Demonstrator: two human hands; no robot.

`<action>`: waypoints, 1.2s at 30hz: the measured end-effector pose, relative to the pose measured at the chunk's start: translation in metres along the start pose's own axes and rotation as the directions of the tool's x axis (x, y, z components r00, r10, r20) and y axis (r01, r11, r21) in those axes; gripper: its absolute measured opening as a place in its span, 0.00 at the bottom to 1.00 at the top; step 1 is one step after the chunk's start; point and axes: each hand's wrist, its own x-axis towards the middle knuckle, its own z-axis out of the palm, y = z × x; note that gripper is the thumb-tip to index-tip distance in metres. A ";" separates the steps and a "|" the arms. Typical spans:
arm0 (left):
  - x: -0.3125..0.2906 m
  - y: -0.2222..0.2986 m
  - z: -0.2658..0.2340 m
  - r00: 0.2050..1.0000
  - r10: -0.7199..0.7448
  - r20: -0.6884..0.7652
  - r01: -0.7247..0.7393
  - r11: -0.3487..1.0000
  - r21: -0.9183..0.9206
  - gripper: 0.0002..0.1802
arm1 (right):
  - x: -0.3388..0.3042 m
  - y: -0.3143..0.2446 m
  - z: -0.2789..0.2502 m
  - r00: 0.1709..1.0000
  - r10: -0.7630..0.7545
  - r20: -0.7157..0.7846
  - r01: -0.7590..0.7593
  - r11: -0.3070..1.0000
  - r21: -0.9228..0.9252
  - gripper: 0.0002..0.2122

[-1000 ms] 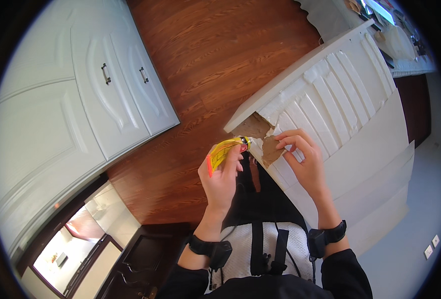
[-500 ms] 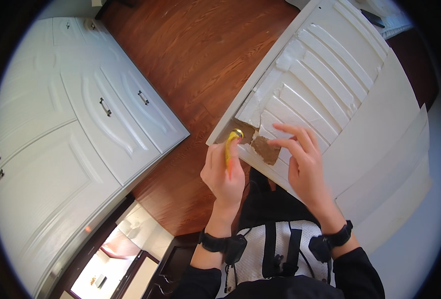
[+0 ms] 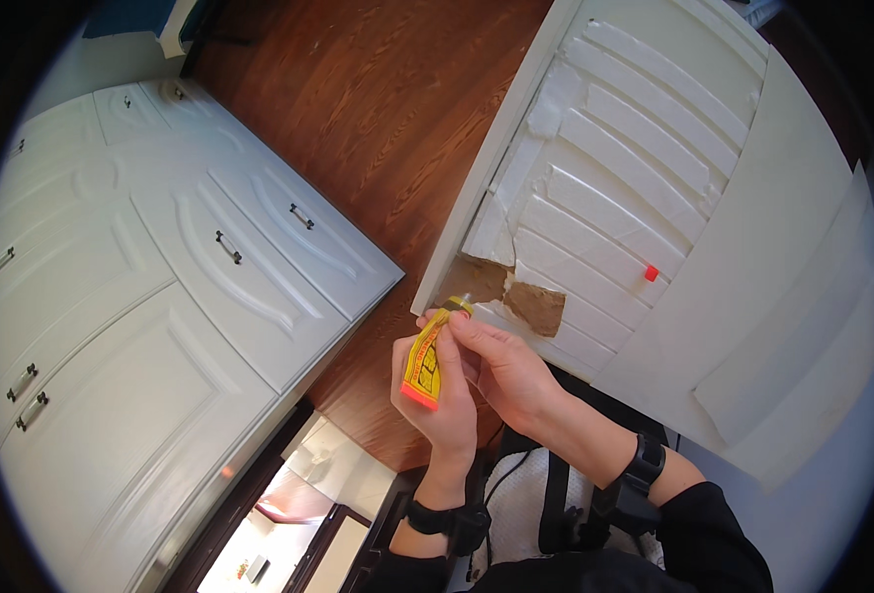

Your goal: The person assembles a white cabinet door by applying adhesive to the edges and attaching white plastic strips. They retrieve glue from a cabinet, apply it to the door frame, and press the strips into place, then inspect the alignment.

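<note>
My left hand (image 3: 437,395) is closed round a yellow tube (image 3: 425,368) with a red bottom end and a pale nozzle pointing away from me. My right hand (image 3: 516,371) pinches the same tube near its neck, its fingertips meeting those of the left. Just beyond the nozzle, the white ribbed panel (image 3: 615,188) has a broken corner that exposes a brown patch (image 3: 479,281). Beside this patch is a ragged brown piece (image 3: 536,308). A small red cap (image 3: 652,273) rests on the panel's ribs, to the right of both hands.
White cabinets (image 3: 111,395) with dark handles fill the left side. Reddish-brown wood floor (image 3: 358,128) runs between them and the panel. Pale sheets (image 3: 793,326) lie along the panel's right side.
My right hand has moved left and down from above the brown piece onto the tube. The tube now shows its flat side. A red cap now shows on the panel.
</note>
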 end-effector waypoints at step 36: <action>0.000 0.010 0.001 0.975 -0.218 0.037 0.221 0.957 -0.188 0.08 | 0.002 -0.091 -0.002 0.530 -0.760 0.375 0.214 -0.308 -0.927 0.12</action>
